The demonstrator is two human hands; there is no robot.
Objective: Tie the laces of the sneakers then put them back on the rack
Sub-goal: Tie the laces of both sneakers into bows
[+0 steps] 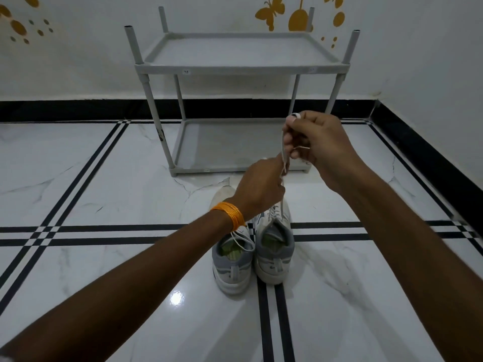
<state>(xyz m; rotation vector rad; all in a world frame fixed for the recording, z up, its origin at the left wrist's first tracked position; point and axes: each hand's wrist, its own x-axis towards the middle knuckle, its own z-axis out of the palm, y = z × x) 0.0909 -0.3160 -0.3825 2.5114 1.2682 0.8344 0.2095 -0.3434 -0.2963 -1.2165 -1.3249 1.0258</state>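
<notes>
Two grey-and-white sneakers stand side by side on the floor, heels toward me: the left sneaker (232, 265) and the right sneaker (274, 246). Laces (283, 158) rise taut from the right sneaker. My left hand (261, 189), with orange thread around the wrist, pinches the laces just above the shoe. My right hand (313, 145) is higher up and grips the upper lace ends, with a loop over a finger. The left sneaker's laces lie loose over its opening. The grey two-shelf rack (243, 69) stands behind the shoes, against the wall.
The floor is glossy white marble tile with black stripe lines (104, 233). A black skirting (78, 109) runs along the white wall, which carries yellow butterfly decals (270, 11). Both rack shelves hold nothing.
</notes>
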